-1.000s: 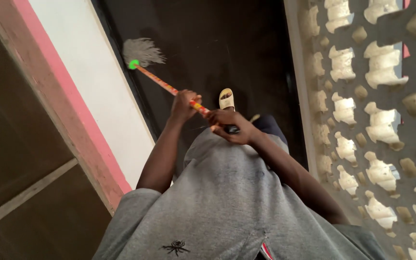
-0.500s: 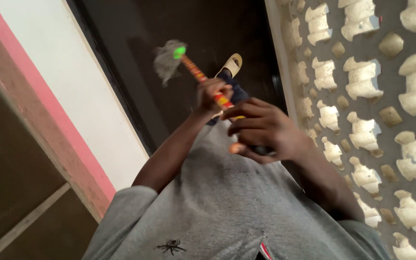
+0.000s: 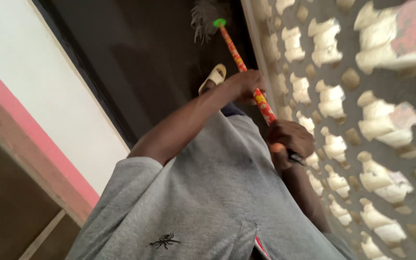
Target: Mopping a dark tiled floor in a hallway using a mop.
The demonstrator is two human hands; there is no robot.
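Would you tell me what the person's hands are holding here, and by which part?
Both hands grip a mop by its red patterned handle: the left hand mid-shaft, the right hand near its upper end.

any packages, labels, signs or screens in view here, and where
No packages, signs or screens show.
Printed wrap: on the mop handle, gripped by left hand and right hand; red with yellow patches.
Spider print: low on the grey shirt; small and black.
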